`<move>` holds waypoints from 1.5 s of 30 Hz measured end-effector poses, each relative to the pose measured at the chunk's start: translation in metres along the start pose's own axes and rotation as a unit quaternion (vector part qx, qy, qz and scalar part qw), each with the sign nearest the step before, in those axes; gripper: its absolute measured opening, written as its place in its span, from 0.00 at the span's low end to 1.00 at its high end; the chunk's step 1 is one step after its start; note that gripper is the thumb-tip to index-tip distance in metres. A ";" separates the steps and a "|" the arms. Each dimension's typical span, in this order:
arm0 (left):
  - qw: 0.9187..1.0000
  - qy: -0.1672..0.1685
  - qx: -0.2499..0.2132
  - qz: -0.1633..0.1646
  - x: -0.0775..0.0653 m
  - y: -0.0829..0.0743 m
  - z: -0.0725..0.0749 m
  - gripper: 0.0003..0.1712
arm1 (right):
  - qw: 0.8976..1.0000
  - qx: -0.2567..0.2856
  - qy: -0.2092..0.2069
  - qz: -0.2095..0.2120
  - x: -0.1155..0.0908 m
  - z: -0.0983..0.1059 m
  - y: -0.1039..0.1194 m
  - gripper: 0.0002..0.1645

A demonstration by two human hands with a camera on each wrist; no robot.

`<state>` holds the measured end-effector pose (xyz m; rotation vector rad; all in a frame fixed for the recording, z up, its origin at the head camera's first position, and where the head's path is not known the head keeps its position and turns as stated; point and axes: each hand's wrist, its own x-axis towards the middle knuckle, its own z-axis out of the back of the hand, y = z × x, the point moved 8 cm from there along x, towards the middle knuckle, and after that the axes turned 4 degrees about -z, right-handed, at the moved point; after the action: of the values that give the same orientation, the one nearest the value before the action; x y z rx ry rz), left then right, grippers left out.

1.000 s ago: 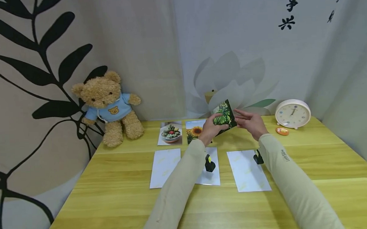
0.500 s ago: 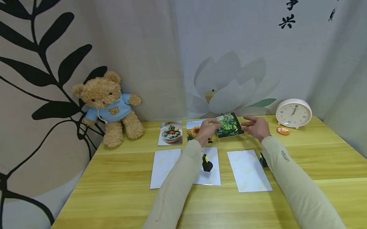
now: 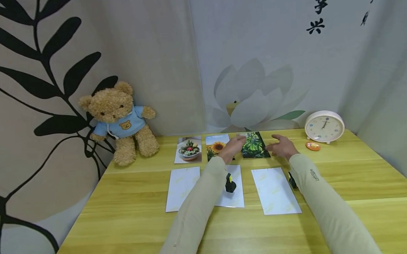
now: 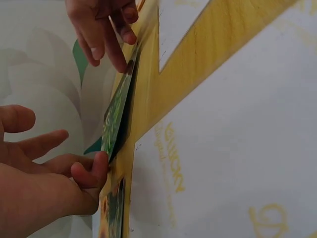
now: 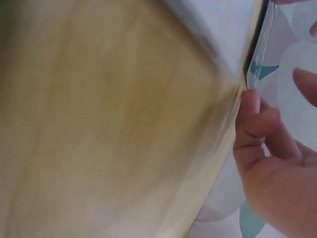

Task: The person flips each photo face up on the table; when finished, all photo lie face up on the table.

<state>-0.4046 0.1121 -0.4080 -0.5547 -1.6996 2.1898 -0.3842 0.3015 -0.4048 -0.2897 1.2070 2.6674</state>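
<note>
A card with a green leafy picture [image 3: 254, 144] lies at the back of the table, right of the sunflower card [image 3: 218, 144]. My left hand [image 3: 233, 146] is at its left edge; in the left wrist view the fingertips [image 4: 100, 161] meet the near end of the card. At the right edge is my right hand [image 3: 283, 146], a fingertip [image 5: 251, 96] right at the card's corner in the right wrist view. Both hands have loosely bent fingers, with thumbs held apart from the card. The left hand and sleeve cover part of the sunflower card.
A salad-bowl card [image 3: 188, 150] completes the back row on the left. White sheets [image 3: 276, 191] lie nearer, one partly under my left sleeve. A teddy bear [image 3: 122, 122] sits back left; a round clock [image 3: 324, 126] and an orange oval object [image 3: 313, 146] stand back right.
The green card, earlier held tilted up between both hands, has come down flat onto the table beside the sunflower card. The right hand has shifted slightly right, and the fingers have loosened.
</note>
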 end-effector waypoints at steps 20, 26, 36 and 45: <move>0.998 0.048 0.040 0.006 -0.081 -0.032 0.086 0.27 | 0.988 -0.092 0.069 0.101 -0.035 -0.011 0.032 0.46; 0.996 0.039 0.065 0.036 -0.115 -0.006 0.125 0.27 | 0.979 -0.087 0.100 0.154 -0.057 -0.030 0.059 0.43; 0.996 0.038 0.072 0.043 -0.150 0.016 0.155 0.35 | 0.968 -0.067 0.147 0.194 -0.072 -0.069 0.089 0.41; 0.995 0.028 0.083 0.046 -0.177 0.024 0.181 0.34 | 0.954 -0.049 0.194 0.222 -0.082 -0.111 0.119 0.39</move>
<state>-0.3373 -0.1302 -0.3717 -0.6553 -1.4739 2.3312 -0.3260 0.1320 -0.3701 -0.6567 1.3858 3.1719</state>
